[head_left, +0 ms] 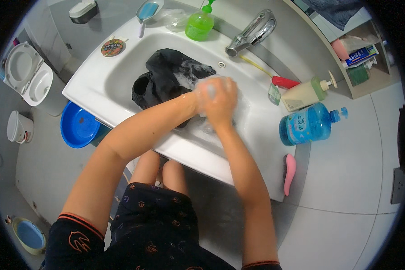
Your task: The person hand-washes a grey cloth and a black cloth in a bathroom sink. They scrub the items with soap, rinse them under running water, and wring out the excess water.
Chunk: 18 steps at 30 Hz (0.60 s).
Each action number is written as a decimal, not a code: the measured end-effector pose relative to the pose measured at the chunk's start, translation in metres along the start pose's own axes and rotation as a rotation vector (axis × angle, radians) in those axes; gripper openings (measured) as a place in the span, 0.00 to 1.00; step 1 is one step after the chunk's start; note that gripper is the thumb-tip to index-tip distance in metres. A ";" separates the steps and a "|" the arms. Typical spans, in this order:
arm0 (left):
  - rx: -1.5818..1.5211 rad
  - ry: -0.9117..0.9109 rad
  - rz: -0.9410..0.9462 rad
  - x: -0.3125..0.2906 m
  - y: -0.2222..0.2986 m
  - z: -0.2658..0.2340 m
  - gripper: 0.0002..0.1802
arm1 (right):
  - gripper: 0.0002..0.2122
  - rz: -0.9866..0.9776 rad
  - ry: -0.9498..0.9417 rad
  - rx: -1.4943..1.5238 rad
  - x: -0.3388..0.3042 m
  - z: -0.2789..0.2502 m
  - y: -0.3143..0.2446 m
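A dark grey wet garment (164,74) lies bunched in the white sink (121,85), white suds on its right part. A round cuff-like opening shows at its left end. Over the basin's middle, beside the garment, my left hand (206,95) and my right hand (224,100) press together, both lathered with foam. Their fingers are closed and slightly smeared by motion. Whatever is between them is hidden by the fingers and suds. More foam and water spread beneath my hands and to their right.
Behind the basin stand a chrome faucet (252,33) and a green pump bottle (200,24). Along the right ledge are a cream pump bottle (301,94), a blue bottle (306,124) and a pink hairbrush (290,174). A blue bucket (80,125) sits on the floor, left.
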<state>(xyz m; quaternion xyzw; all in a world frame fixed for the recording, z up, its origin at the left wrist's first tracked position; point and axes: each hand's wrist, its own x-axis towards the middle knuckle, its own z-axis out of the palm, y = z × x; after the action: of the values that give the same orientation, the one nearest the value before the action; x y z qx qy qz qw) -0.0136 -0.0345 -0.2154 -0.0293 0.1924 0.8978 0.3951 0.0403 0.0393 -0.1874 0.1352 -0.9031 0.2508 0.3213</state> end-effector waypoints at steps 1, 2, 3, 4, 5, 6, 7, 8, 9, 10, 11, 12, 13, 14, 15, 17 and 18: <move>0.054 0.087 -0.001 -0.002 0.000 0.007 0.17 | 0.10 0.123 0.095 0.096 0.007 -0.001 0.008; 0.119 0.174 -0.004 -0.003 -0.002 0.015 0.17 | 0.09 0.250 0.190 0.189 0.011 -0.005 0.018; 0.202 0.244 -0.001 -0.003 -0.003 0.018 0.16 | 0.09 0.366 0.140 0.185 0.012 -0.008 0.028; 0.314 0.285 0.003 0.001 -0.004 0.014 0.16 | 0.09 0.482 0.090 0.181 0.010 -0.011 0.040; 0.503 0.274 0.033 0.013 -0.001 -0.007 0.15 | 0.09 0.590 0.038 0.183 0.010 -0.012 0.050; 0.725 0.314 0.132 0.010 -0.004 0.003 0.17 | 0.09 0.619 -0.073 -0.019 0.005 -0.019 0.067; 0.945 0.351 0.235 0.006 -0.008 0.013 0.19 | 0.10 0.646 -0.187 -0.221 0.000 -0.026 0.086; 1.166 0.387 0.345 0.002 -0.011 0.022 0.22 | 0.10 0.667 -0.303 -0.418 -0.008 -0.030 0.102; 1.260 0.491 0.480 0.005 -0.013 0.015 0.25 | 0.12 0.620 -0.284 -0.442 -0.017 -0.022 0.115; 1.287 0.515 0.514 0.009 -0.013 0.013 0.25 | 0.14 0.581 -0.259 -0.479 -0.031 -0.015 0.138; 1.310 0.543 0.552 0.011 -0.008 0.010 0.25 | 0.16 0.537 -0.236 -0.516 -0.043 -0.008 0.157; 1.326 0.587 0.592 0.011 -0.001 0.002 0.26 | 0.19 0.483 -0.223 -0.547 -0.043 -0.008 0.152; 1.407 0.747 0.597 0.024 0.004 -0.018 0.24 | 0.24 0.440 -0.321 -0.450 -0.045 -0.001 0.144; 1.223 0.733 0.478 0.026 0.005 -0.021 0.23 | 0.25 0.502 -0.505 -0.332 -0.042 0.001 0.135; 1.043 0.717 0.363 0.026 0.008 -0.023 0.22 | 0.27 0.560 -0.685 -0.205 -0.039 0.004 0.125; 0.846 0.653 0.176 0.032 0.013 -0.030 0.19 | 0.28 0.594 -0.886 -0.014 -0.034 0.009 0.108; 0.895 0.638 0.199 0.035 0.013 -0.037 0.19 | 0.28 0.574 -0.909 0.044 -0.034 0.010 0.099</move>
<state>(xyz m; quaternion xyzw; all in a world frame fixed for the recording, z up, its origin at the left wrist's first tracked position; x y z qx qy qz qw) -0.0509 -0.0313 -0.2525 -0.1108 0.6668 0.7080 0.2045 0.0213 0.1193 -0.2524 -0.0153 -0.9464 0.2635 -0.1862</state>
